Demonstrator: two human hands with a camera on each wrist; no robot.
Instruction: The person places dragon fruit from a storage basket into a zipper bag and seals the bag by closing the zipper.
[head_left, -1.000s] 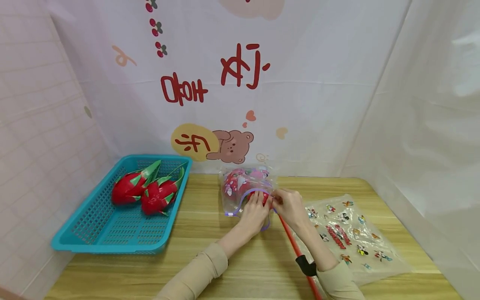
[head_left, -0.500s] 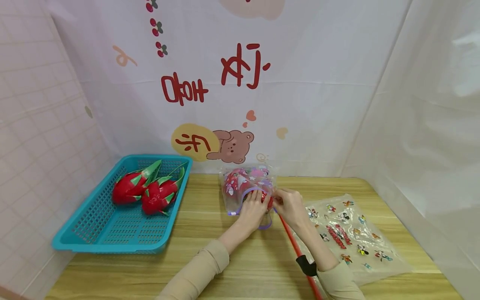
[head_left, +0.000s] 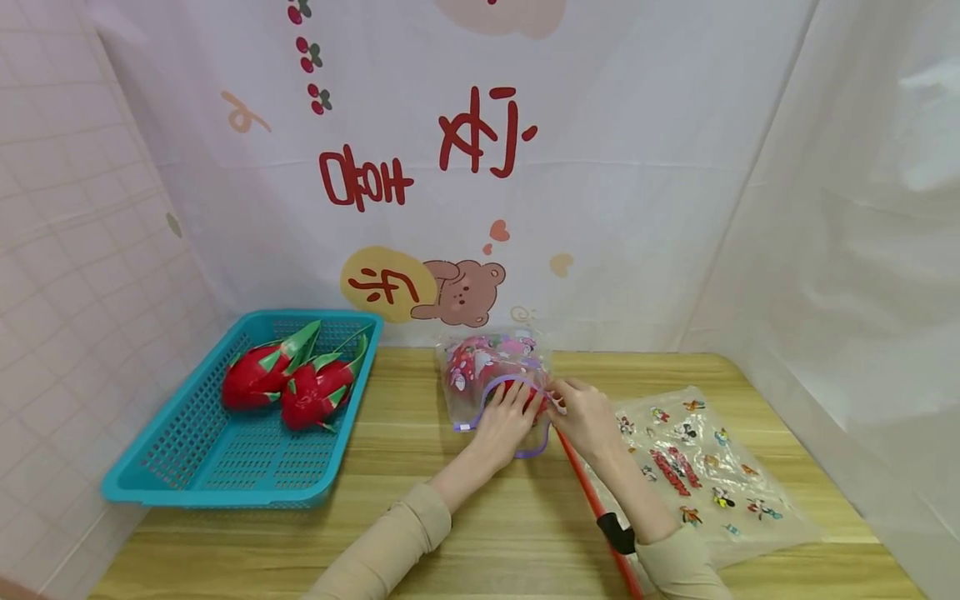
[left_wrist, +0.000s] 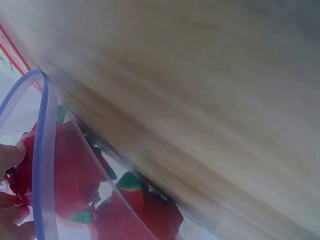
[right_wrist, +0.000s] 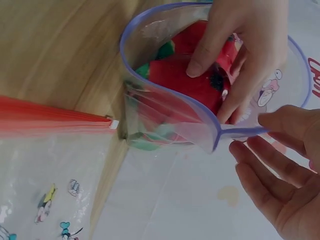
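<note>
In the head view, a clear zip bag [head_left: 463, 408] with a purple edge and printed cartoon figures lies at the table's back, its mouth gaping toward me. My left hand [head_left: 504, 427] reaches into that mouth. In the right wrist view its thumb and fingers straddle a red dragon fruit [right_wrist: 182, 82] just inside; part of the fruit is hidden by the hand. More red fruit with green scales [left_wrist: 117, 217] lies deeper in the bag. My right hand [head_left: 588, 419] pinches the purple edge [right_wrist: 245, 131] at the mouth's right corner between thumb and fingers.
A teal basket [head_left: 341, 454] on the left holds two dragon fruits [head_left: 315, 396]. On the right a larger clear bag [head_left: 750, 533] with cartoon prints and a red zip edge [head_left: 581, 475] lies flat, partly under my right forearm. A printed white curtain [head_left: 630, 283] stands behind the table.
The near purple edge of the bag's mouth has spread into a wider loop. My left hand's fingers have shifted slightly on the fruit; the right hand stays at the corner.
</note>
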